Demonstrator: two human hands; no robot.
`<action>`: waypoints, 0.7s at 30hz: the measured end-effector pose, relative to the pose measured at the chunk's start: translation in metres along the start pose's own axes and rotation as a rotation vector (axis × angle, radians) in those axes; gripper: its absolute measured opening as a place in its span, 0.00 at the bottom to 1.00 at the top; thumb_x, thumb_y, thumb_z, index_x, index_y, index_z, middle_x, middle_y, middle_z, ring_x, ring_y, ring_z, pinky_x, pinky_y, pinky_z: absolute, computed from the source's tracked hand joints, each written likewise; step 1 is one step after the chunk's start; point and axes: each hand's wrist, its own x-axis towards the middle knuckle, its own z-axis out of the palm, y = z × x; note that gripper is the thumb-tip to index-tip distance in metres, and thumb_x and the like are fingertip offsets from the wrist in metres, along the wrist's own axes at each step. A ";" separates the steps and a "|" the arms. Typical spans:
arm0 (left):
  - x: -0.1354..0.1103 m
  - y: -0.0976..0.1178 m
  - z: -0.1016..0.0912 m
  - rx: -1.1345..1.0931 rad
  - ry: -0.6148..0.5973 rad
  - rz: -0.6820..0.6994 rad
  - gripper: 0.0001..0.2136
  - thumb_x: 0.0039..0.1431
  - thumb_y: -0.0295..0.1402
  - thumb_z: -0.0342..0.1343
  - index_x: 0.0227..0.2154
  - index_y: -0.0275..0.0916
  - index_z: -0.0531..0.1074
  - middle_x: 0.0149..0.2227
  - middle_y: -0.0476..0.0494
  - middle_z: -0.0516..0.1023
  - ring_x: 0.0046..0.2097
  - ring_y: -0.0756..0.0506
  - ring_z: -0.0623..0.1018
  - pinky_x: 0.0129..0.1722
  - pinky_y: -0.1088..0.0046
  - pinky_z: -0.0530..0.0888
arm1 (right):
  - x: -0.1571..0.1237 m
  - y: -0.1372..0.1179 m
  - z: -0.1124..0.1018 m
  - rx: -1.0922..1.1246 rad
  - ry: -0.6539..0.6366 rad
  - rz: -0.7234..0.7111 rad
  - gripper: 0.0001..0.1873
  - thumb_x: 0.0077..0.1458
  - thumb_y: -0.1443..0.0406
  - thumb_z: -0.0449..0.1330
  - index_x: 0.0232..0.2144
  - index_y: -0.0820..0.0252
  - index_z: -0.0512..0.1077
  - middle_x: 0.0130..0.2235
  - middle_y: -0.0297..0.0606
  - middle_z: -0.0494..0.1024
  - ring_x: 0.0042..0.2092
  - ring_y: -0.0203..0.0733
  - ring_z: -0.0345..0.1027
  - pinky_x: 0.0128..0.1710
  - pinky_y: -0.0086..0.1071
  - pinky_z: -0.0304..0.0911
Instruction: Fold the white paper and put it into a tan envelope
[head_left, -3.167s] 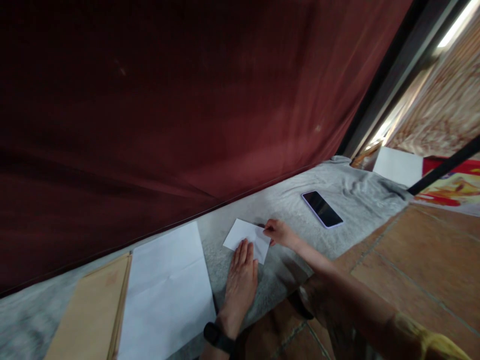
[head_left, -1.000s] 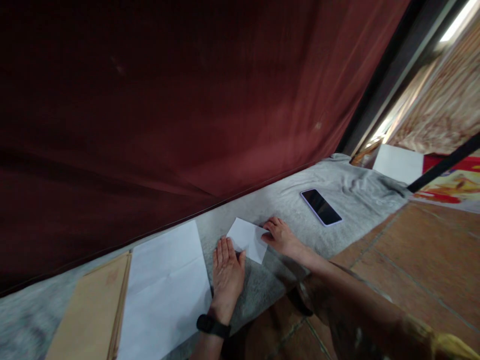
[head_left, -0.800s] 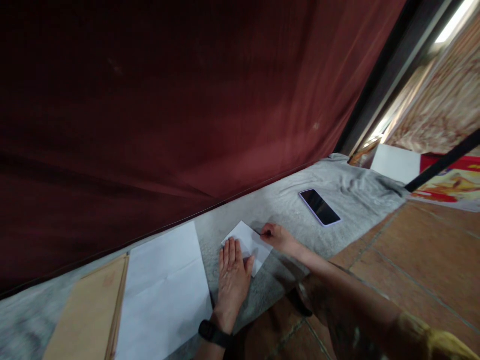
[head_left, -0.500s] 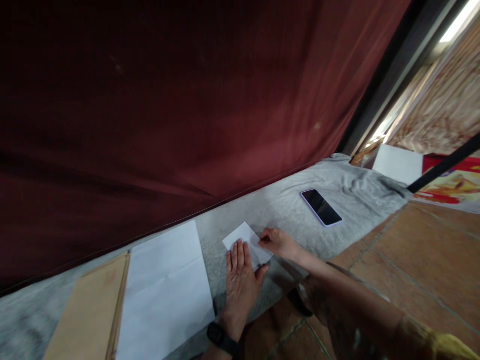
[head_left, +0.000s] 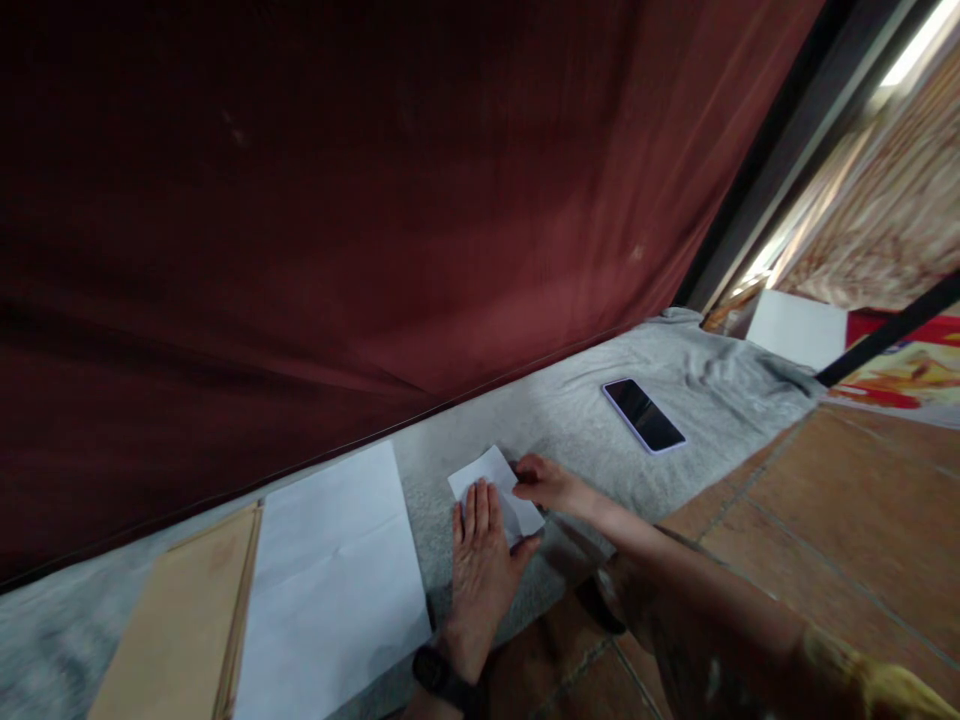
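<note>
A small folded white paper lies on a grey cloth. My left hand lies flat on the paper's near part, fingers stretched out together, thumb out to the right. A dark watch sits on that wrist. My right hand rests at the paper's right edge with its fingers curled and pressed down on the fold.
A large white sheet and a tan folder lie to the left. A phone with a dark screen lies to the right on the cloth. A dark red curtain hangs behind. Brown floor tiles spread at right.
The paper has been turned and folded smaller under my hands. My left hand slid right onto it, and my right hand came closer along its right edge.
</note>
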 end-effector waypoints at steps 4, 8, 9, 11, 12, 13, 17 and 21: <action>0.001 0.002 -0.007 -0.011 0.024 0.010 0.39 0.63 0.52 0.52 0.68 0.28 0.55 0.69 0.26 0.60 0.70 0.33 0.61 0.67 0.48 0.61 | 0.000 -0.001 0.001 0.090 -0.092 0.061 0.06 0.49 0.63 0.63 0.25 0.60 0.72 0.20 0.26 0.66 0.22 0.33 0.60 0.21 0.27 0.55; 0.003 0.000 -0.024 -0.113 0.083 0.006 0.29 0.66 0.34 0.50 0.68 0.32 0.55 0.68 0.31 0.62 0.68 0.38 0.64 0.64 0.55 0.66 | -0.008 -0.016 -0.004 0.417 -0.070 0.021 0.13 0.45 0.58 0.68 0.31 0.59 0.74 0.25 0.28 0.72 0.26 0.33 0.64 0.25 0.26 0.58; 0.005 -0.002 -0.029 -0.158 0.103 -0.002 0.28 0.66 0.30 0.48 0.68 0.33 0.56 0.68 0.33 0.63 0.67 0.39 0.66 0.64 0.58 0.67 | -0.010 -0.021 -0.006 0.491 -0.072 0.020 0.16 0.43 0.57 0.70 0.32 0.59 0.74 0.27 0.29 0.73 0.27 0.34 0.66 0.27 0.27 0.60; 0.008 -0.007 -0.038 -0.280 0.153 -0.034 0.25 0.66 0.27 0.45 0.66 0.35 0.60 0.66 0.35 0.67 0.65 0.41 0.70 0.62 0.61 0.69 | -0.014 -0.030 -0.008 0.608 -0.125 0.034 0.20 0.43 0.54 0.71 0.35 0.59 0.74 0.30 0.32 0.76 0.30 0.36 0.69 0.31 0.29 0.65; 0.009 -0.010 -0.041 -0.359 0.180 -0.064 0.24 0.67 0.28 0.44 0.65 0.36 0.63 0.64 0.35 0.70 0.64 0.41 0.71 0.61 0.61 0.70 | -0.015 -0.034 -0.009 0.648 -0.153 0.039 0.21 0.45 0.53 0.70 0.36 0.60 0.75 0.32 0.34 0.77 0.31 0.37 0.70 0.33 0.31 0.66; 0.011 -0.014 -0.045 -0.451 0.204 -0.107 0.22 0.68 0.30 0.44 0.63 0.36 0.66 0.62 0.35 0.72 0.62 0.40 0.73 0.60 0.61 0.71 | -0.016 -0.036 -0.010 0.671 -0.168 0.035 0.22 0.46 0.52 0.69 0.38 0.61 0.75 0.33 0.36 0.78 0.32 0.37 0.71 0.34 0.32 0.67; 0.018 -0.025 -0.055 -0.949 0.202 -0.415 0.21 0.68 0.45 0.47 0.50 0.35 0.77 0.51 0.33 0.81 0.54 0.38 0.79 0.56 0.60 0.74 | -0.014 -0.037 -0.011 0.659 0.067 -0.032 0.20 0.46 0.55 0.70 0.40 0.58 0.76 0.39 0.36 0.79 0.36 0.37 0.71 0.35 0.30 0.66; 0.024 -0.026 -0.059 -1.556 0.123 -0.766 0.24 0.62 0.51 0.56 0.51 0.35 0.75 0.48 0.34 0.83 0.50 0.39 0.81 0.53 0.61 0.76 | -0.010 -0.034 -0.008 0.661 0.199 -0.036 0.21 0.42 0.57 0.71 0.39 0.57 0.75 0.39 0.34 0.79 0.39 0.40 0.72 0.36 0.29 0.65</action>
